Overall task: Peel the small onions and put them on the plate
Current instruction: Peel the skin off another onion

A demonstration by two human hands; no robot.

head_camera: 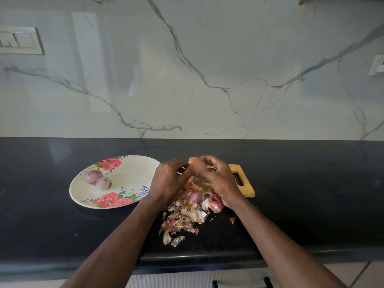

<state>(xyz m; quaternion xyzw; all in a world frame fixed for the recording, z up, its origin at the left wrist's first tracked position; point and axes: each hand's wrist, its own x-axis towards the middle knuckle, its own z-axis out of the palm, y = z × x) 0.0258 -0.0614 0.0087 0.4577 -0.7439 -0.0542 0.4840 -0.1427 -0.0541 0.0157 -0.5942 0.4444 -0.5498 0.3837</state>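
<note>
Two peeled onions (97, 179) sit on the plate (133, 173); another onion (196, 166) is pinched by left hand (169, 179) and right hand (218, 175) above the cutting board (241, 179).

Head view looks down (and forward) at the near counter (62, 215).

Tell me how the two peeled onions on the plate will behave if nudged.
The two peeled onions look round and smooth, so they would probably roll. The floral plate looks shallow, so its rim may barely stop them. Their glossy skin suggests they are slippery.

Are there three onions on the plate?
No, only two peeled onions sit on the plate.
</note>
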